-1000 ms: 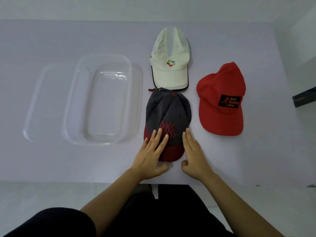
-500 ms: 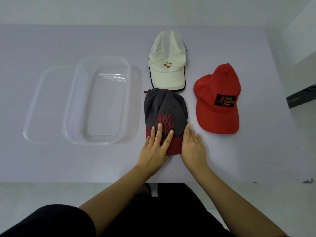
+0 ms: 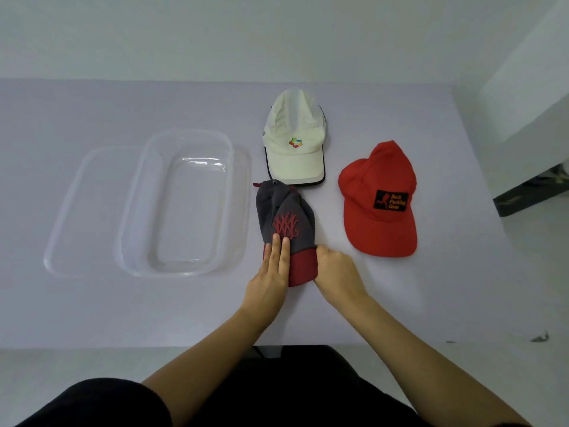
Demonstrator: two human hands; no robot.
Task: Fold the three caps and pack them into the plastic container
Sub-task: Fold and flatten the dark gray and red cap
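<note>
While your left hand [image 3: 271,280] lies flat with its fingers stretched out over the left part of the grey cap [image 3: 284,218], 2 fingertips reach just under its red embroidered emblem [image 3: 285,225] and the palm covers the left side of the dark red brim [image 3: 303,268]. Your right hand [image 3: 337,269] sits at the brim's right edge with its fingers curled under, gripping that side of the brim and turning it inward; the fingertips are hidden. The grey cap looks narrowed, its crown creased lengthwise, with a small button [image 3: 274,182] showing at the far end.

Just beyond it lies the cream cap [image 3: 294,146], brim towards you, carrying a small multicoloured logo [image 3: 295,143]; the 2 caps nearly touch. To the right, apart from both, the red cap [image 3: 380,200] rests flat with a black patch [image 3: 391,200] lettered in orange.

Left of the grey cap, close to it, stands the clear plastic container [image 3: 181,203], open, with nothing showing through its walls. It seems to sit partly on its clear lid [image 3: 80,208], which sticks out to the left. All of this lies on a pale lilac surface [image 3: 123,303]
</note>
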